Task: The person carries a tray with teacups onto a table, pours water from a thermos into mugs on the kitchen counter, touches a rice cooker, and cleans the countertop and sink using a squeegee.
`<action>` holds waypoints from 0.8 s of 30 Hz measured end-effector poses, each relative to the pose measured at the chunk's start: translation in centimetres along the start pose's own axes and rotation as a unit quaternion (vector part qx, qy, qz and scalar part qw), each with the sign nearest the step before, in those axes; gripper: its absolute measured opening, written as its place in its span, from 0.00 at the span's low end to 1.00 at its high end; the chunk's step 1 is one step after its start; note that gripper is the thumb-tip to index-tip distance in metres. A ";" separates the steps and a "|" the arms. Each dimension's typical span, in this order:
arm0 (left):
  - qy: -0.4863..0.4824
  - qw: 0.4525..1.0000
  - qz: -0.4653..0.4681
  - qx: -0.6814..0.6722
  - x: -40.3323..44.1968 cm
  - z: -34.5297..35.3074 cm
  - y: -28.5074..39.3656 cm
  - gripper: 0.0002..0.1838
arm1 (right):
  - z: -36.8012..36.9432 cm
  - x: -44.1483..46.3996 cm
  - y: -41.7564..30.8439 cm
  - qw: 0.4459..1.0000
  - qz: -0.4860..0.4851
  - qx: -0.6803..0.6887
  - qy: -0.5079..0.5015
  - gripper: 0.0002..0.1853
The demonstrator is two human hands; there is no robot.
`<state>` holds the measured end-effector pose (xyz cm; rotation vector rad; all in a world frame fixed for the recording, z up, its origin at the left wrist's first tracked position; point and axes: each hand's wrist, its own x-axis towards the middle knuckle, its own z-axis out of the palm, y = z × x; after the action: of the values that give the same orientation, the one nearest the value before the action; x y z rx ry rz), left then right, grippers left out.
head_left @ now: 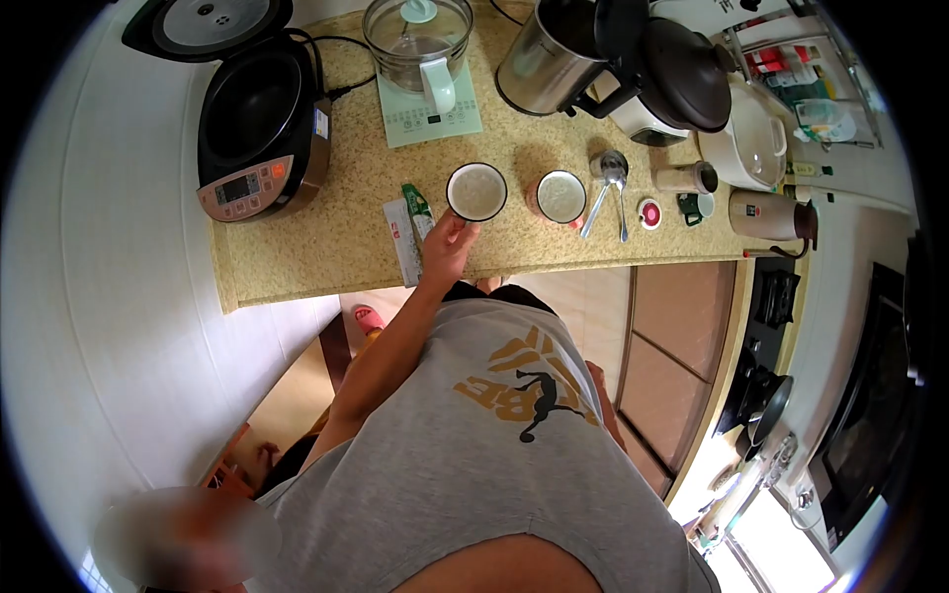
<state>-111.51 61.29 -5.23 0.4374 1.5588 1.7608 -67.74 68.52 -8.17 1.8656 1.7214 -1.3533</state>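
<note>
My left hand (447, 250) grips a mug (477, 192) with a dark rim and pale, whitish contents, at its near side on the counter. A second mug (560, 197) with similar pale contents stands to its right. Left of my left hand lie a green packet (417, 206) and a long white box (402, 240). Of my right hand (597, 379), only a little skin shows beside my shirt, low at my side; its fingers are hidden. Two spoons (612, 203) rest right of the second mug, their bowls by a small jar (599, 163).
Along the back stand an open rice cooker (259, 119), a glass kettle (419, 49) on a pale green base, and a steel kettle (550, 59). A brown jar (682, 178) and a thermos (769, 214) stand right. Another person, in a pink slipper (368, 318), is at left.
</note>
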 end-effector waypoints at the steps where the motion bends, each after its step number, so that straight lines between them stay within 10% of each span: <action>1: -0.005 1.000 -0.030 -0.004 0.0 0.0 -0.2 0.11 | -0.1 0.1 0.1 1.000 -0.002 0.000 0.000 0.14; 24: 0.163 0.966 0.052 0.196 -3.1 1.8 -2.4 0.11 | -0.3 1.9 2.6 0.999 -0.010 0.050 -0.006 0.13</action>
<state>-107.46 60.37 -6.50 0.4386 2.1704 1.6611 -65.58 69.32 -10.42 1.8926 1.6991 -1.4814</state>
